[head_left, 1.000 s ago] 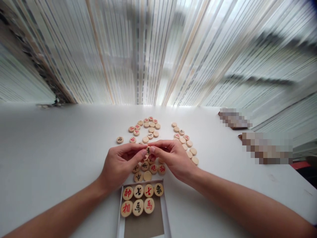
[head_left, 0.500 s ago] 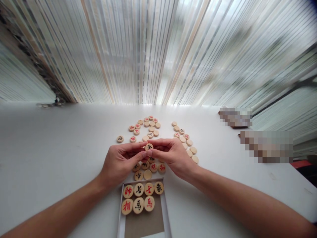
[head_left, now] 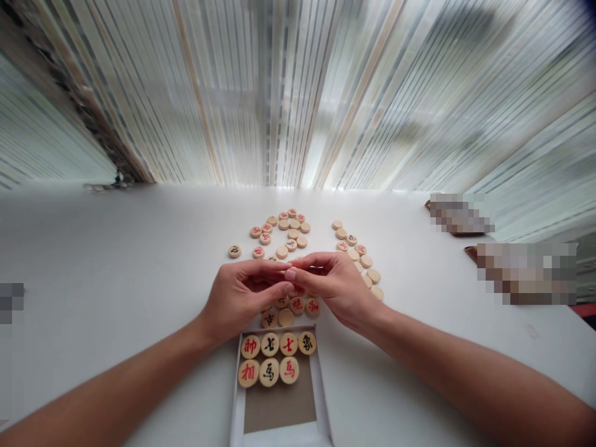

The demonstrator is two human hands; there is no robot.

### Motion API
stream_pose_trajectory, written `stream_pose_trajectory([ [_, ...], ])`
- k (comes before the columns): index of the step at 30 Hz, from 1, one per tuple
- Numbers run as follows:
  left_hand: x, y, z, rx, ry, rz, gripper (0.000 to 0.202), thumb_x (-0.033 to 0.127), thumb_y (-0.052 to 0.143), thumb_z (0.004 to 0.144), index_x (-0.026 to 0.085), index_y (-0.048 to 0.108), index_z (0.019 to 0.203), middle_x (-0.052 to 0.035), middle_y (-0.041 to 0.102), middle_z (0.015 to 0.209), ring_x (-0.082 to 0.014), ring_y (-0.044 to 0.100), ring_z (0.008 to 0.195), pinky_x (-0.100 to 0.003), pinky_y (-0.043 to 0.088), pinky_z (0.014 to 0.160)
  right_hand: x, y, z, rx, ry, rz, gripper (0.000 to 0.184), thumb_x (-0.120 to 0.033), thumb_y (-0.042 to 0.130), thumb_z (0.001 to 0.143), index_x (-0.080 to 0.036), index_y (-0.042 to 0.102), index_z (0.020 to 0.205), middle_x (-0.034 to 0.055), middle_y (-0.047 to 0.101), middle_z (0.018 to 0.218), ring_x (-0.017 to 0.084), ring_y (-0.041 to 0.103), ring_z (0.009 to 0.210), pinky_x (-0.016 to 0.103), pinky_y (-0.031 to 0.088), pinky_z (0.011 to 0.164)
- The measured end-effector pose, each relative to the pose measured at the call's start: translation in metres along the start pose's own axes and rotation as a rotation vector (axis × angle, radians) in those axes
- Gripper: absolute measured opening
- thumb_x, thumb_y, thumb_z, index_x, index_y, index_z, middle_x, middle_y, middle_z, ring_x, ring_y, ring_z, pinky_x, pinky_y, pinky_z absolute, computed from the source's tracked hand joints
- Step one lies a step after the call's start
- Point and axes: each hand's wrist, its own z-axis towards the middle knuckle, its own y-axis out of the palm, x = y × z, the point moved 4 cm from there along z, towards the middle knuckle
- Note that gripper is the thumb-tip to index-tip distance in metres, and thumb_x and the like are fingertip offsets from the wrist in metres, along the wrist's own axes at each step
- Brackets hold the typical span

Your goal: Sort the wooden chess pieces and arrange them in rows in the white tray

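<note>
My left hand (head_left: 239,295) and my right hand (head_left: 342,288) meet at the fingertips above a spread of round wooden Chinese chess pieces. Their thumbs and fingers are pinched together around a piece that shows a black character in the earlier view; the fingertips now hide it. Just below the hands lies a shallow open box (head_left: 236,403). Its upper part holds two rows of pieces, among them a red-marked piece (head_left: 250,346) at top left and a black-marked piece (head_left: 307,343) at top right. A plain face-down piece (head_left: 285,318) rests just beyond the box's far edge.
More loose pieces lie beyond my hands, such as a black-marked one (head_left: 234,251) at left and a blank one (head_left: 373,276) at right. Two blurred-out objects (head_left: 460,215) sit at the table's right side. A striped string curtain (head_left: 261,93) hangs behind the white table (head_left: 139,248).
The black-marked piece between my fingertips has gone out of sight as my right thumb moved across it. The whole view has shifted slightly; the pieces in the box look the same.
</note>
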Motion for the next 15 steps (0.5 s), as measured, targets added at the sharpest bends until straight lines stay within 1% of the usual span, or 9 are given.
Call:
stream_pose_trajectory([
  [5,-0.0046,-0.0024,0.0009,-0.003,-0.062,-0.069,0.027,0.014,0.092,0.076,0.019,0.085,0.102,-0.0056,0.086,0.091,-0.0217,0.084,0.082,-0.025,0.071,0.076,-0.0013,0.0014,-0.0007,-0.022,-0.029,-0.049,0.032,-0.032,0.101,0.063,-0.019,0.088,0.090,0.0047,0.081,0.074,0.014,0.071,0.064,0.023,0.059,0.061],
  [8,-0.0044,-0.0033,0.0010,0.001,-0.068,-0.078,0.027,0.016,0.092,0.078,0.017,0.085,0.104,-0.0067,0.085,0.091,-0.0212,0.084,0.081,-0.025,0.071,0.075,-0.0023,0.0003,-0.0004,-0.049,-0.073,-0.092,0.030,-0.034,0.098,0.069,-0.021,0.088,0.094,0.0048,0.082,0.078,0.015,0.074,0.069,0.026,0.062,0.066],
  [11,-0.0030,-0.0043,0.0011,0.029,-0.056,-0.047,0.023,0.020,0.091,0.080,0.015,0.084,0.102,-0.0076,0.085,0.091,-0.0195,0.082,0.078,-0.024,0.070,0.072,-0.0031,-0.0002,-0.0002,-0.097,-0.102,-0.115,0.031,-0.034,0.096,0.074,-0.023,0.087,0.101,0.0051,0.083,0.086,0.016,0.076,0.074,0.029,0.065,0.073],
  [13,-0.0019,-0.0053,0.0009,0.063,-0.036,-0.012,0.021,0.022,0.090,0.080,0.014,0.083,0.098,-0.0081,0.085,0.093,-0.0192,0.082,0.080,-0.024,0.070,0.073,-0.0039,-0.0004,-0.0004,-0.116,-0.127,-0.124,0.032,-0.032,0.095,0.075,-0.024,0.086,0.105,0.0051,0.084,0.091,0.017,0.078,0.079,0.031,0.066,0.079],
  [15,-0.0010,-0.0055,0.0004,0.080,-0.014,0.026,0.021,0.023,0.090,0.080,0.014,0.083,0.098,-0.0087,0.084,0.095,-0.0204,0.082,0.085,-0.026,0.070,0.078,-0.0049,-0.0015,-0.0007,-0.105,-0.166,-0.148,0.032,-0.031,0.095,0.074,-0.024,0.086,0.105,0.0051,0.084,0.094,0.019,0.079,0.085,0.034,0.067,0.083],
])
